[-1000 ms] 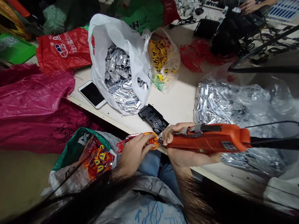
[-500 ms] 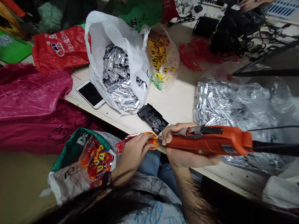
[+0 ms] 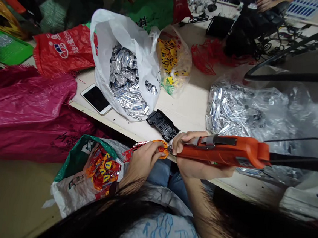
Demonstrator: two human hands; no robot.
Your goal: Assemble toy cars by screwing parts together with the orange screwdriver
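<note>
Bottom centre: left hand pinches the orange part between thumb and fingertips, over the lap and just below the table edge. A red strip trails left from the part.

Right hand is wrapped tight round the orange tool, forefinger on top near the nose.

Key relation: the tool's long axis runs near-horizontal, body and cable off to the right edge, tip pointing left. The part sits directly left of the tip, in line with the axis. Tip looks to be touching it; can't confirm contact. The hands are just beside each other.

Lower left, by the left wrist: open bag of red/orange pieces.

On the table just above the hands: black part. Further up-left: phone, white bag of silver pieces, clear bag of yellow ones. Right of centre: silver pile in clear plastic.

Top right: another person's hand, well apart.
</note>
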